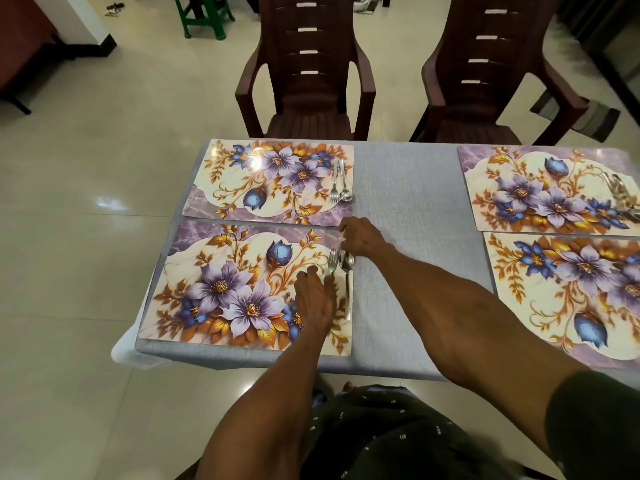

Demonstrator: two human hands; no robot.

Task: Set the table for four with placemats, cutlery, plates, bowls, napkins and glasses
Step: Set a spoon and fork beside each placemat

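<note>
Four floral placemats lie on the grey-blue tablecloth (408, 209). On the near left placemat (221, 292) a fork (332, 259) and a spoon (347, 268) lie along its right edge. My left hand (315, 299) rests flat on this mat, fingers by the fork's handle. My right hand (360, 237) is at the mat's top right corner, its curled fingers at the cutlery tips. The far left placemat (249, 181) carries a fork and spoon (339, 181). The far right placemat (540, 195) holds cutlery (620, 194) at its right side. The near right placemat (568, 292) is bare.
Two dark brown plastic chairs (308, 81) (485, 81) stand at the table's far side. A green stool (201, 15) is on the tiled floor at the back left. The table's near edge is just in front of my body.
</note>
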